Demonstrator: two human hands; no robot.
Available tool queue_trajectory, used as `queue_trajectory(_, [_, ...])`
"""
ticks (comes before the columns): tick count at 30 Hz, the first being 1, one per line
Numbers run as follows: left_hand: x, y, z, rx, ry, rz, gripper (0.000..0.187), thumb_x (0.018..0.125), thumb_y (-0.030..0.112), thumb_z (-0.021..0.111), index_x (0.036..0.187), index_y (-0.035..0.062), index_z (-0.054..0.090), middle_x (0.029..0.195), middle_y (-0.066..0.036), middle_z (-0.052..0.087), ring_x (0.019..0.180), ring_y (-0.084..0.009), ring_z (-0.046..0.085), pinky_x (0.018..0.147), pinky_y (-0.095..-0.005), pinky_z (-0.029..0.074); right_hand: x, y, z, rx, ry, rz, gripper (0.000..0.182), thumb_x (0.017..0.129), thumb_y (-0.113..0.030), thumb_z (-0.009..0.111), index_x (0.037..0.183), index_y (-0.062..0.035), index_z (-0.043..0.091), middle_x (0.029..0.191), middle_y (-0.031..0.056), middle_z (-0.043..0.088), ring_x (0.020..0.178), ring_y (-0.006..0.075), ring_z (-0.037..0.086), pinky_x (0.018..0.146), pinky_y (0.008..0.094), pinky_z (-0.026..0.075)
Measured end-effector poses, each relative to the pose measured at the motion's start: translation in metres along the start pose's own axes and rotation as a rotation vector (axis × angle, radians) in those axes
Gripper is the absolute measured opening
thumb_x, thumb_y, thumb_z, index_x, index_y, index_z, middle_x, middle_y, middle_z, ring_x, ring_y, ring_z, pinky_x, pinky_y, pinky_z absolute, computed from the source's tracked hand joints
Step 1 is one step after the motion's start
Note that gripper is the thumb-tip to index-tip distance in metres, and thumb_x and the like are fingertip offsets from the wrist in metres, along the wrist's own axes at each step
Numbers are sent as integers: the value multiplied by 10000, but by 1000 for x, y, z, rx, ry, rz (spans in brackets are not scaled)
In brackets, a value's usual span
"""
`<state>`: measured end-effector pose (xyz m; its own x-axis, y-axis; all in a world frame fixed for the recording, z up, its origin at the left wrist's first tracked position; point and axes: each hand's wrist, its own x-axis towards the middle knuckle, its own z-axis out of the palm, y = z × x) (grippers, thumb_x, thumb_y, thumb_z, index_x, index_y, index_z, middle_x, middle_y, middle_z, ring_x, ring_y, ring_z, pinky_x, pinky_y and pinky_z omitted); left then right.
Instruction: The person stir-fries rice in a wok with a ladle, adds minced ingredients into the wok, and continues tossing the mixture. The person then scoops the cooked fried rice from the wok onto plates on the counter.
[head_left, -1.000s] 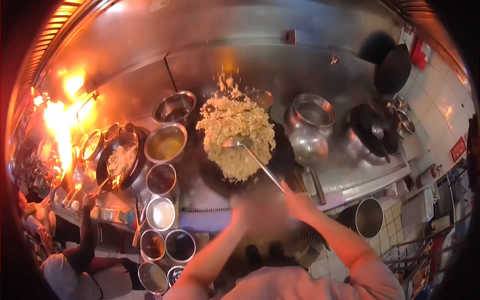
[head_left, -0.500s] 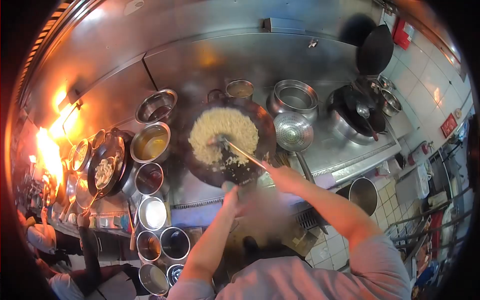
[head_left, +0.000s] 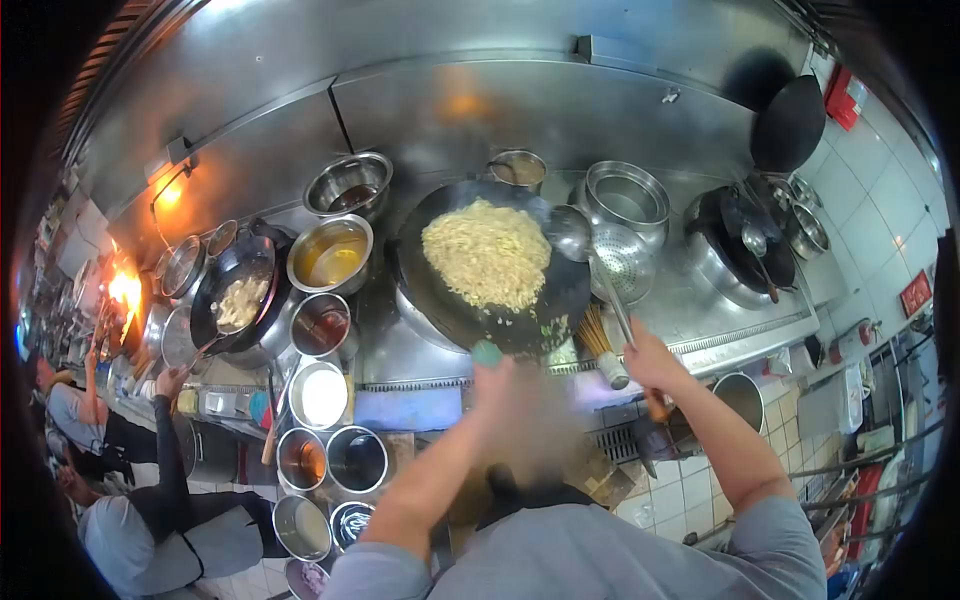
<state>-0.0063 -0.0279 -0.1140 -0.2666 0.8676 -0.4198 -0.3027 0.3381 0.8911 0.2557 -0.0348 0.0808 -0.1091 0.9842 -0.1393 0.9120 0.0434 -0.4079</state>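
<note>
A dark wok (head_left: 455,318) in front of me holds a mound of fried rice (head_left: 485,250), slightly smeared by motion. My left hand (head_left: 492,375) is closed at the wok's near edge, with a teal cloth (head_left: 487,353) at the fingers. My right hand (head_left: 655,362) grips the handle of a metal ladle (head_left: 572,232), and the handle's wooden end sticks out below the fist. The ladle's bowl is at the wok's right rim, away from the rice. Just right of the wok lies a perforated strainer (head_left: 622,262), partly behind the ladle handle. A bamboo brush (head_left: 597,335) lies close by.
Metal pots with sauce (head_left: 322,325) and oil (head_left: 330,255) stand left of the wok. A steel pot (head_left: 628,200) and a second wok (head_left: 735,235) are on the right. At left, a co-worker (head_left: 170,530) tends another wok (head_left: 240,300); a flame (head_left: 125,288) burns beyond it.
The ladle has left the rice and moved to the wok's right rim, with my right hand shifting right. The rice has spread nearer the wok's middle. The flame at left is smaller.
</note>
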Motion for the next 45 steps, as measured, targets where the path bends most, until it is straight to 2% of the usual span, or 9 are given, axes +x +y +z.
queue_trajectory(3, [-48, -26, 8, 253, -54, 613, 419, 768, 81, 627, 1153, 28, 470, 1002, -108, 557, 889, -213, 577, 738, -306, 488, 17, -51, -4, 328, -279, 130, 441, 893, -159, 510, 1207, 116, 369, 849, 221, 624, 670, 252, 642, 615, 394, 513])
queue_trajectory(5, [-20, -39, 18, 88, 61, 307, 341, 796, 90, 597, 1111, 31, 477, 955, -94, 562, 874, -216, 587, 701, -345, 498, 31, -60, -16, 668, -374, 173, 314, 908, -142, 498, 1106, 85, 413, 750, 125, 579, 591, 176, 592, 533, 317, 489])
queue_trajectory(7, [-30, -7, 15, -36, -328, 230, 211, 832, 108, 557, 1028, 58, 496, 888, -80, 567, 803, -218, 589, 645, -370, 493, 32, -67, -48, 1648, -710, 609, 142, 936, -116, 455, 963, 20, 423, 706, 22, 498, 542, 73, 509, 472, 211, 429])
queue_trajectory(8, [-100, 127, 27, -466, -255, -383, 99, 870, 151, 532, 938, 84, 504, 829, -69, 567, 713, -209, 571, 600, -361, 476, 34, -60, -40, 1813, -799, 649, 138, 940, -144, 457, 979, -15, 427, 756, 2, 493, 574, 35, 483, 500, 194, 409])
queue_trajectory(19, [-53, 84, -7, -275, -353, -647, 198, 902, 242, 538, 1032, 93, 549, 958, -75, 612, 913, -219, 586, 732, -370, 493, -14, -107, 31, 1572, -429, 473, 161, 931, -87, 492, 1072, -101, 415, 761, 23, 514, 584, 101, 508, 508, 289, 466])
queue_trajectory(23, [10, -34, -27, -1, -549, -343, 193, 855, 136, 503, 1008, 20, 523, 960, -136, 586, 896, -280, 591, 798, -452, 533, -22, -55, 162, 1687, -614, 332, 323, 965, -157, 455, 1282, -182, 395, 741, 2, 493, 533, 104, 455, 513, 291, 469])
queue_trajectory(26, [-46, 33, -3, -502, -283, -598, 153, 820, 128, 526, 935, 27, 520, 868, -126, 580, 750, -276, 592, 691, -410, 542, -73, -76, 103, 1846, -624, 525, 310, 980, -198, 447, 1287, -204, 406, 701, -16, 453, 505, 92, 417, 493, 278, 436])
queue_trajectory(34, [-99, 111, 0, -438, -158, -562, 81, 795, 163, 566, 787, 93, 526, 676, -27, 559, 556, -169, 532, 466, -281, 447, -75, -66, 75, 1913, -712, 518, 137, 952, -137, 485, 1087, -132, 462, 640, -50, 402, 478, 33, 391, 433, 230, 353])
queue_trajectory(45, [-193, 41, -49, -29, -379, -626, 134, 798, 159, 585, 890, 89, 517, 790, -97, 587, 673, -214, 558, 541, -382, 438, -282, 0, 5, 2050, -542, 495, 277, 958, -121, 472, 1233, -110, 440, 668, -43, 379, 473, 20, 356, 415, 216, 307])
